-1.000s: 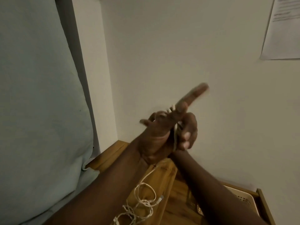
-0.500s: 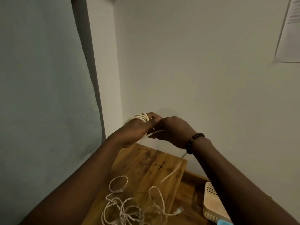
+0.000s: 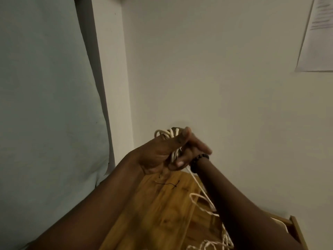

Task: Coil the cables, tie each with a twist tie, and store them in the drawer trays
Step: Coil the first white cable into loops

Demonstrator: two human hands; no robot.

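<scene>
Head view: left hand (image 3: 158, 156) fingers curled round the coiled cable (image 3: 167, 135), held upright above the worktop (image 3: 158, 213). Right hand (image 3: 191, 154) just beside, pinching the loose run (image 3: 201, 192) trailing down-right. Next loop likely feeds from the right.

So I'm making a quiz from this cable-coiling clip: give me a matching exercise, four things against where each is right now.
Things:
1. coil
2. twist tie
3. bracelet
4. paper

Places:
A. on the right wrist
B. on the wall, upper right
C. looped round the left hand
D. lying on the wooden top

Pairs: 1-C, 2-D, 3-A, 4-B
</scene>
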